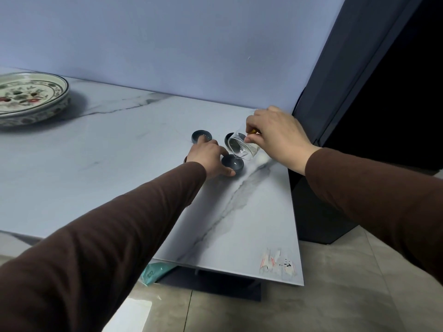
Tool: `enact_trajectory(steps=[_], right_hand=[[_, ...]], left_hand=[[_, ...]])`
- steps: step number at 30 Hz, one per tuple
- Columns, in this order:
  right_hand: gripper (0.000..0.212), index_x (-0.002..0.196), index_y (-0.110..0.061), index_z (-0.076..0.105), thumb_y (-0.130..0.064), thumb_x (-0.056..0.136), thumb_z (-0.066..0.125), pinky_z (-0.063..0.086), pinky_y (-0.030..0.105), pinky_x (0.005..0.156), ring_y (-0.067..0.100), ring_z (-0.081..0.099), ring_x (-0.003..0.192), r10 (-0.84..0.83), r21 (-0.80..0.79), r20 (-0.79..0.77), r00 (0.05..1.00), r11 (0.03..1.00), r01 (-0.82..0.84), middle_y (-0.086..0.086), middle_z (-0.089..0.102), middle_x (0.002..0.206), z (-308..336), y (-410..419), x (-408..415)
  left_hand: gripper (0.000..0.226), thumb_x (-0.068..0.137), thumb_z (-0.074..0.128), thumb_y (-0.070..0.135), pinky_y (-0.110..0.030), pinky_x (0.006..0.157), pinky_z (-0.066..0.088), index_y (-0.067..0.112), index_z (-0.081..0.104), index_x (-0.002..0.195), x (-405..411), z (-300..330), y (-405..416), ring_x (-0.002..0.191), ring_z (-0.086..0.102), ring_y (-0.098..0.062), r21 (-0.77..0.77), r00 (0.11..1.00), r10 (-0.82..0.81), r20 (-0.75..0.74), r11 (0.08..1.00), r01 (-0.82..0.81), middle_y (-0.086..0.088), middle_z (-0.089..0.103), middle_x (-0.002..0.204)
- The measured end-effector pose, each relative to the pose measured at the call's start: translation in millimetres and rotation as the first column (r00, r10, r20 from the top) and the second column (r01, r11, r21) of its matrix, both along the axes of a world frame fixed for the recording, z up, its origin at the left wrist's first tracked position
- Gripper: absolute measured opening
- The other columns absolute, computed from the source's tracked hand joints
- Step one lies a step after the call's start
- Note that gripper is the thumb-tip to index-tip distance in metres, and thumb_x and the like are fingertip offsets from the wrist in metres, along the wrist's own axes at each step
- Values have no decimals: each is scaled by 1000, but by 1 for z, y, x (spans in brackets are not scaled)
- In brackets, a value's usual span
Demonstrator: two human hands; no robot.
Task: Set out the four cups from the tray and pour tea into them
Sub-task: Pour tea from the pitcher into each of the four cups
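Right hand (275, 135) up over the cups, fingers (251, 139) pinched closed around a clear glass pitcher (244, 147), tipped well over with its lip down. A thin clear stream runs from the lip into the nearest cup (232, 163), a small round dark grey bowl-shaped cup with a matte look. Left hand (208, 156) is down on the table (119, 149), curled around that same cup, thumb pressed on its near side, fingertips at its far side, steadying it.

A second dark cup (201, 136) sits just beyond the left hand, shallow and round, a fingertip touching its near edge. A third dark cup (232, 139) stands behind the pitcher, half seen through the glass. A sliver of something brownish (185, 159) peeks out at the left of the left hand; I cannot tell what it is.

The table is smooth, pale, marble-look, with grey veining running toward the near corner. At that corner, a patch of torn sticker (278, 261) with red stripes and black marks, too small to read. Far left, the tray (51, 105): round, glazed ceramic, painted in green and red floral pattern, dark rim. Both sleeves (107, 236) are soft brown fabric.
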State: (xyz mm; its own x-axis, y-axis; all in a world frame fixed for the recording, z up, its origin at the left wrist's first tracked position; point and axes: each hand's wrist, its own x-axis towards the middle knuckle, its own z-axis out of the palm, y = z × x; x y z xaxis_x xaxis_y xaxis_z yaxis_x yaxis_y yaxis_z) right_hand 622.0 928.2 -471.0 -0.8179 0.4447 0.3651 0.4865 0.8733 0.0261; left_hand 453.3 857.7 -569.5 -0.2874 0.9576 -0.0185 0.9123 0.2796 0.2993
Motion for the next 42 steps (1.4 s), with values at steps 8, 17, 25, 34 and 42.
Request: enact_trajectory(steps=[8,17,25,34,42], right_hand=[[17,92,-20,62,-36,89,65,31,30,63,22,51,96,53,97,-1,999,994,-53,-5,63,95,-3,-10,3],[16,93,-14,64,-30,91,65,38,34,64,26,53,93,96,241,52,994,965,-106,1,63,91,-1,-22,10],[14,90,-12,65,-26,90,64,40,37,70,29,56,90,111,322,87,990,937,-134,3,64,86,-3,-28,16],[16,95,-13,63,-29,93,60,43,40,76,28,54,96,92,280,92,992,953,-114,3,63,91,-2,-28,19],[17,94,-14,62,-30,95,57,42,39,73,27,53,95,84,274,87,993,956,-105,2,62,91,1,-29,20]], left_hand=[[65,67,72,66,-38,97,40,34,66,124,0,0,-1,123,39,-28,0,1000,-3,-11,1000,3,3,60,123],[63,68,72,66,-37,95,41,35,66,122,1,0,-2,121,40,-28,-1,1000,-1,-16,1000,1,4,60,124],[63,69,71,66,-37,93,41,38,64,125,1,1,-1,118,40,-29,-15,1000,0,-27,1000,-1,2,61,116],[65,69,71,66,-37,94,41,37,63,127,2,0,-1,120,40,-28,-14,1000,6,-26,1000,-6,2,61,118],[63,68,72,66,-37,92,42,35,66,122,2,0,-1,122,40,-28,-18,1000,19,-17,1000,-19,1,60,120]])
